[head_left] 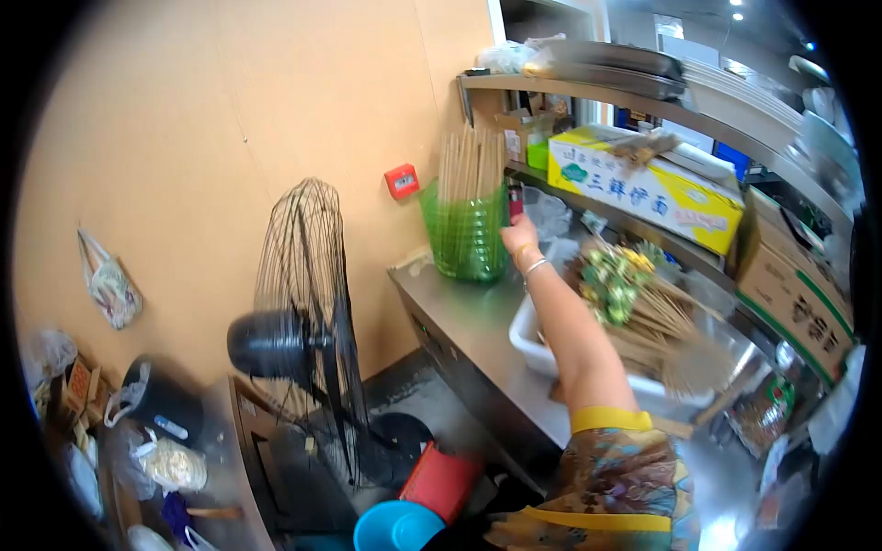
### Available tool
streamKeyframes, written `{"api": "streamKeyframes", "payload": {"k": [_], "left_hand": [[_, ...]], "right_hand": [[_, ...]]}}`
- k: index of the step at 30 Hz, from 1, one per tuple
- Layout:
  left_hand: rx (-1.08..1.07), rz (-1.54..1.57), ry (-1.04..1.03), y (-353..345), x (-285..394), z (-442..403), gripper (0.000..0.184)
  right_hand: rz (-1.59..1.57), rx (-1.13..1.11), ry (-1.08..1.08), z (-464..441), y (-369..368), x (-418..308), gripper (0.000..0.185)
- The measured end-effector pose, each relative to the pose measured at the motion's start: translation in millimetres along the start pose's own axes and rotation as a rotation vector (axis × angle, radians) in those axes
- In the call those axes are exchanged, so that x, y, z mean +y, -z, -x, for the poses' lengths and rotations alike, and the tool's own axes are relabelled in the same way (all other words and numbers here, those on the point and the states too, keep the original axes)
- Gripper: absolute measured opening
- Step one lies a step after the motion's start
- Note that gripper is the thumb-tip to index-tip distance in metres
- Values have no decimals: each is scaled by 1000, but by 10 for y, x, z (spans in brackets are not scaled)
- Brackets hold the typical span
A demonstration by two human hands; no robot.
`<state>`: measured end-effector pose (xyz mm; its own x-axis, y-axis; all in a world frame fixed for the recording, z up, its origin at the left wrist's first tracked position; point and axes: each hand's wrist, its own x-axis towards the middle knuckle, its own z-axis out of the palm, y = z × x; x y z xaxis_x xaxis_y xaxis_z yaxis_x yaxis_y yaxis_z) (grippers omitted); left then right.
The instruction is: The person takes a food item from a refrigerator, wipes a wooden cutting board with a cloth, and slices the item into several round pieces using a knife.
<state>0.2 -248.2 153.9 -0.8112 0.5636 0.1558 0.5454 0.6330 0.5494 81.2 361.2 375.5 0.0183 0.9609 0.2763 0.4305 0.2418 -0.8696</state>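
My right hand [521, 237] reaches out over the steel counter [432, 294], a bangle round its wrist. Its fingers look closed around a narrow dark-red item [515, 198], whose kind I cannot make out. Just to its left stands a green plastic container [464, 241] packed with upright wooden skewers [469, 165]. Under my forearm is a white tub [537, 344] holding many skewers and a bunch of skewered leafy greens [614, 280]. My left hand is out of frame.
A black standing fan [308, 340] is left of the counter. On the floor are a blue bucket [395, 528] and a red bin [443, 482]. A yellow-and-white carton [643, 188] sits on a shelf, with stacked metal trays [611, 66] above and a brown carton [795, 285] at right.
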Motion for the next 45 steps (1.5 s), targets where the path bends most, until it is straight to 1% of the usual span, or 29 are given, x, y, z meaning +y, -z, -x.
{"api": "streamKeyframes", "payload": {"k": [1,2,3,4,5,8,10,11,13,14,15,17,18,20,21,23,24,26,27,29,33,35,36,37,39,41,43,44,45], "left_hand": [[-11,-7,24,-88,76,-174,51],[-26,-14,50,-175,140,-341,51],[-34,-25,83,-255,226,-528,51],[-47,-33,113,-322,309,-695,51],[-66,-45,128,-407,376,-879,51],[-104,-76,220,-660,607,-1380,51],[-132,-91,265,-817,725,-1662,51],[-151,-96,281,-896,766,-1782,51],[-186,-104,308,-1029,843,-1995,51],[-206,-104,313,-1092,868,-2083,51],[-229,-108,318,-1133,895,-2153,51],[-262,-106,325,-1215,943,-2291,51],[-274,-108,330,-1245,950,-2329,51],[-297,-106,339,-1290,956,-2394,51],[-309,-106,340,-1302,960,-2421,51],[-334,-105,343,-1324,965,-2445,51],[-347,-103,341,-1338,962,-2439,51],[-367,-95,341,-1333,944,-2432,51],[-378,-91,341,-1328,935,-2409,51],[-397,-76,338,-1303,905,-2338,51],[-447,-38,336,-1242,763,-2107,51],[-477,-13,340,-1200,635,-1906,51],[-499,0,346,-1172,544,-1783,51],[-522,14,353,-1154,431,-1631,51],[-592,60,373,-1110,167,-1263,51],[-700,138,382,-1084,-242,-798,51],[-834,280,283,-1056,-706,-297,51],[-836,395,198,-1018,-744,-78,51],[-818,523,104,-690,-304,-40,51]], "right_hand": [[-7,-17,-124,-328,-151,60,34],[-8,60,-185,-592,-325,185,35],[3,33,-199,-986,-560,433,37],[-15,115,-262,-1172,-677,460,38],[-8,98,-284,-1360,-749,537,40],[66,162,-296,-2044,-1173,944,42],[272,515,254,-2303,-1273,1065,51],[279,505,244,-2441,-1288,1140,51],[389,48,249,-2759,-1242,1258,56],[351,-8,132,-2862,-1276,1295,50],[361,-12,118,-2899,-1298,1379,50],[227,-67,165,-2960,-1314,1439,51],[224,-65,164,-3060,-1406,1566,51],[63,-6,227,-3257,-1669,1891,53],[59,-7,225,-3246,-1697,1888,53],[-109,11,159,-3195,-1710,1871,59],[-109,14,156,-3166,-1725,1880,59],[46,243,159,-3048,-1752,1878,59],[48,241,157,-2963,-1705,1853,59],[81,412,73,-2760,-1522,1789,62],[97,425,13,-2202,-1111,1536,66],[168,368,20,-1929,-930,1417,67],[161,301,-31,-1769,-839,1288,65],[158,300,-18,-1616,-775,1212,65],[171,221,148,-1293,-693,1019,68],[179,136,190,-904,-503,660,68],[84,42,380,-458,-339,318,68],[11,-16,456,-196,-189,123,67],[14,-53,493,92,0,-59,67]]}}
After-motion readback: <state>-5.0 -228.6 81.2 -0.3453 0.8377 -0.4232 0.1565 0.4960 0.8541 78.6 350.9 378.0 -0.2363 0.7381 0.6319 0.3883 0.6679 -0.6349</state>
